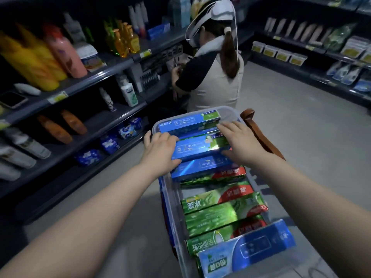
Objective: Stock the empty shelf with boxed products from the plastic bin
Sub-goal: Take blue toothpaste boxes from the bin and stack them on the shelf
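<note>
Head cam, L hand (160, 152) grip round blue box (200, 147) end, R hand (242, 142) grip wide, flat on it

**Dim aisle through your wide-angle head camera.** The strongest glare sat on the glossy blue box (200, 149) between your left hand (160, 150) and right hand (240, 142). A weaker sheen showed on the green boxes (218, 215) nearer you than the grip. Your forearms were evenly and softly lit. The shelves (96, 121) left of the grip lay in deep shadow, and the bottles (32, 63) there were blurred and stretched toward the frame edge. The floor (301, 137) right of the grip read pale grey. Shelf lines bowed at the margins, and detail was soft throughout.
</note>
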